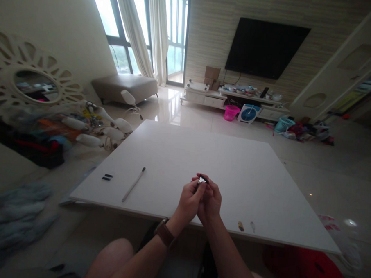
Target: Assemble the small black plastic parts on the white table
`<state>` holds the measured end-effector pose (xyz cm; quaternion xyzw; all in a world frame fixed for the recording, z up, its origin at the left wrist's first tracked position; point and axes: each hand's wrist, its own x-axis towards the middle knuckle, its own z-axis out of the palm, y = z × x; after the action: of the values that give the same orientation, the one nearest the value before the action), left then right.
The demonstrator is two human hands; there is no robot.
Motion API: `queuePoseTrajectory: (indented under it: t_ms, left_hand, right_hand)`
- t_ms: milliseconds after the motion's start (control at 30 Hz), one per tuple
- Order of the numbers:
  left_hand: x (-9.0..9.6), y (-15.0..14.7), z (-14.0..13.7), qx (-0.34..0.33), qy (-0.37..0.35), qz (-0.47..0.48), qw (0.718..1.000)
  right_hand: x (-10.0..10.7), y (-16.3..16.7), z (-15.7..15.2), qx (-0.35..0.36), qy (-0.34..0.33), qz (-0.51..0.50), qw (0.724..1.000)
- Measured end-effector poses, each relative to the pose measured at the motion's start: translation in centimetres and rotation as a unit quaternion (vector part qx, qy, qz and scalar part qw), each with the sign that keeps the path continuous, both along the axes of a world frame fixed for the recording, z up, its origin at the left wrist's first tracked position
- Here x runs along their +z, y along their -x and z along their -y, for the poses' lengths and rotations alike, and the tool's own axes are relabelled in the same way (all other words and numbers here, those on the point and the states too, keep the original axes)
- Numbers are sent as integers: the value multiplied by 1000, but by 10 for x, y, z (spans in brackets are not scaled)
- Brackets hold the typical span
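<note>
My left hand (190, 200), with a brown watch strap on its wrist, and my right hand (212, 197) meet above the near edge of the white table (188, 151). Between their closed fingers is a small black and silver object (203, 179). Fingers cover much of it, so its kind cannot be made out. To the left on the tabletop lie a slim grey stick with a dark tip (133, 184) and two short black pieces (106, 177). Right of my hands, near the edge, are a small multicoloured piece (240, 226) and a small clear piece (252, 226).
A lamp with several white shades (112, 131) stands by the table's left side. Something red (303, 267) is below the right front edge. Farther back are a grey bench (126, 87), a pink basket (231, 112) and a blue and white fan (248, 113).
</note>
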<state>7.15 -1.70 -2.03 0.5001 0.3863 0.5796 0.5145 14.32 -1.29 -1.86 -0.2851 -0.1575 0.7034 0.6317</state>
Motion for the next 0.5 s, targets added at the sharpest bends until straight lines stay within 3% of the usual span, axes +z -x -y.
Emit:
queuePoseTrajectory:
  t_ms: [500]
  left_hand:
    - [-1, -1, 0, 0, 16, 3, 1000]
  right_hand:
    - [0, 0, 0, -2, 5, 4, 1000]
